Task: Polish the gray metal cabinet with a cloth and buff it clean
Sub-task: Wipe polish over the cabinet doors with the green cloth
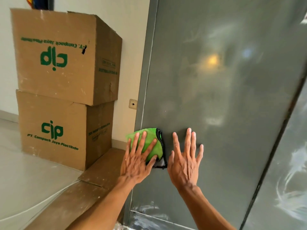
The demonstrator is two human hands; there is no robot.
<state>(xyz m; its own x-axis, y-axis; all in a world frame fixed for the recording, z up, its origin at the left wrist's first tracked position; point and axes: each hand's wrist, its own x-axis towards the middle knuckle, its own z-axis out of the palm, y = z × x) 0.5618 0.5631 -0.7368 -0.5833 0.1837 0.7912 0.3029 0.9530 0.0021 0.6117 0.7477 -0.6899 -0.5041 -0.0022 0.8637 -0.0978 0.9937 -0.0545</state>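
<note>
Left hand (138, 156) spread flat, pressing green cloth (149, 143) near cabinet (216, 97) left edge | right hand (186, 160) splayed bare on door | advise overlapping even-pressure strokes toward streaked right edge.

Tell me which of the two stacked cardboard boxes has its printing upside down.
The upper cardboard box: its green "cip" logo and company line read inverted. The lower box it sits on shows the same print upright.

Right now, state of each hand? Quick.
Left hand: open, straight fingers pressing the green microfiber cloth flat on the gray cabinet door.
Right hand: open, spread flat on the bare door, holding nothing.
</note>
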